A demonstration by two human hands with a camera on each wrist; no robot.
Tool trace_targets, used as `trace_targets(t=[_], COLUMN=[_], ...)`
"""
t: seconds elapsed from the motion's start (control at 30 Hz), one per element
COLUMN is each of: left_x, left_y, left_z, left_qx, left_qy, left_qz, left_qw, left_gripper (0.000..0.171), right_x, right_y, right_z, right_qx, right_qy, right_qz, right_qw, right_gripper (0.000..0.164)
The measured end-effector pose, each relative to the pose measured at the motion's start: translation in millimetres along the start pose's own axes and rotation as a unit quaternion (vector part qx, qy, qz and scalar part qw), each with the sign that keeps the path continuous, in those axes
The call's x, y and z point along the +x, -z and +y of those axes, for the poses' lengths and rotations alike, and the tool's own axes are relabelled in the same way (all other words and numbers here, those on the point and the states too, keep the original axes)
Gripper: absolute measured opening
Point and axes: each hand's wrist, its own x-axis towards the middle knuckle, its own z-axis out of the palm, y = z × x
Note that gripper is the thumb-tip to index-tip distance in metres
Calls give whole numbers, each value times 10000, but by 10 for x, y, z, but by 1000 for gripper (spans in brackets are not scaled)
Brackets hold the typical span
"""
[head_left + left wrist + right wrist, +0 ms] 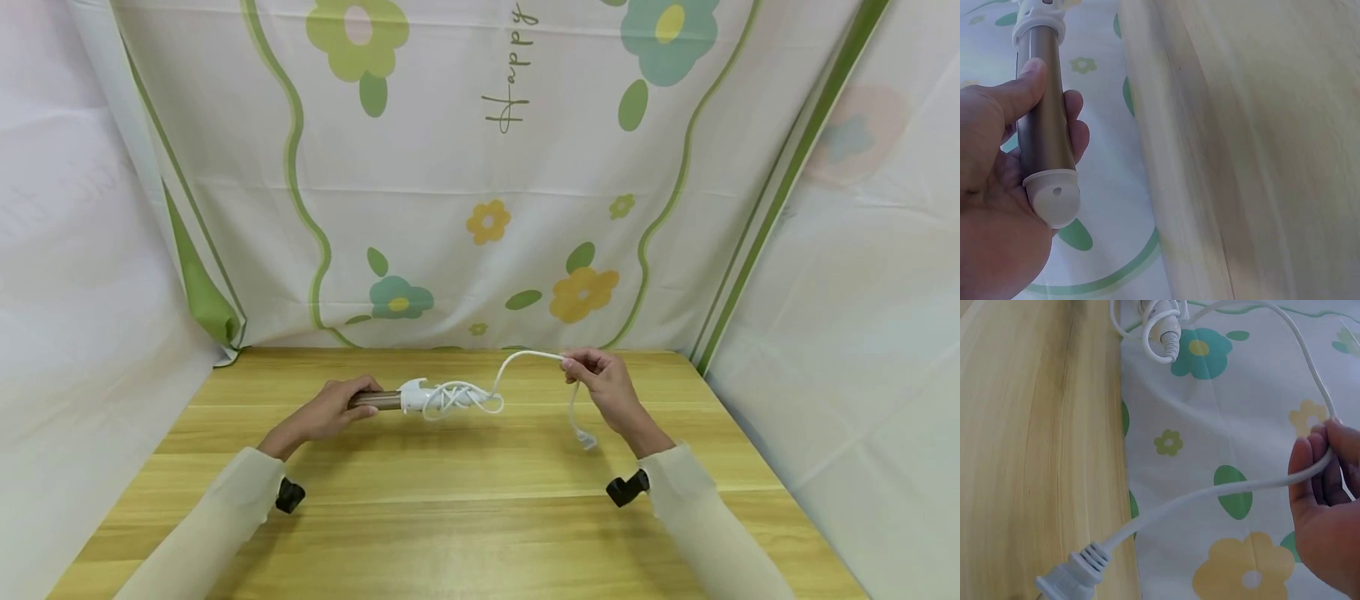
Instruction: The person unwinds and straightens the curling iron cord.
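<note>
My left hand (330, 408) grips the bronze barrel (384, 401) of a hair curling iron, its thumb along the barrel in the left wrist view. The barrel's white end cap (1057, 200) sits by the palm. The white handle (413, 396) points right, with white power cord (452, 390) looped and crossed around it. A free length of that cord arcs over to my right hand (609, 390), which pinches it between thumb and fingers. Below the right hand dangles the cord's end with a white plug (1075, 575).
A wood-grain table (450, 517) lies under both hands. Behind its far edge hangs a white curtain (420, 167) printed with flowers, and more white cloth (855, 317) encloses the sides. Black wrist cameras (289, 495) are strapped at both sleeves.
</note>
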Motion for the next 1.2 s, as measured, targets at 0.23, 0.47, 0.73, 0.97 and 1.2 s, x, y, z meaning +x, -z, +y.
trace_targets(t=[0.23, 0.47, 0.73, 0.97, 1.2], left_x=[-21, -32, -47, -53, -60], left_y=[13, 27, 56, 97, 112], left_z=[-22, -29, -20, -43, -33], left_qx=[174, 124, 243, 296, 306], left_qy=[259, 366, 371, 652, 622], left_qz=[203, 217, 390, 342, 403], left_qw=[9993, 9990, 9983, 9968, 9968], left_gripper=[16, 17, 20, 22, 21], right_x=[-72, -114, -160, -180, -162], right_y=[131, 227, 355, 425, 480], right_z=[-1, 4, 225, 411, 636], right_qx=[-129, -256, -1061, -1871, -3128], right_qy=[106, 4, -593, -958, -788], right_qz=[-430, -517, -474, -528, -510], right_qw=[9989, 9983, 9915, 9762, 9452], right_gripper=[16, 16, 30, 27, 21])
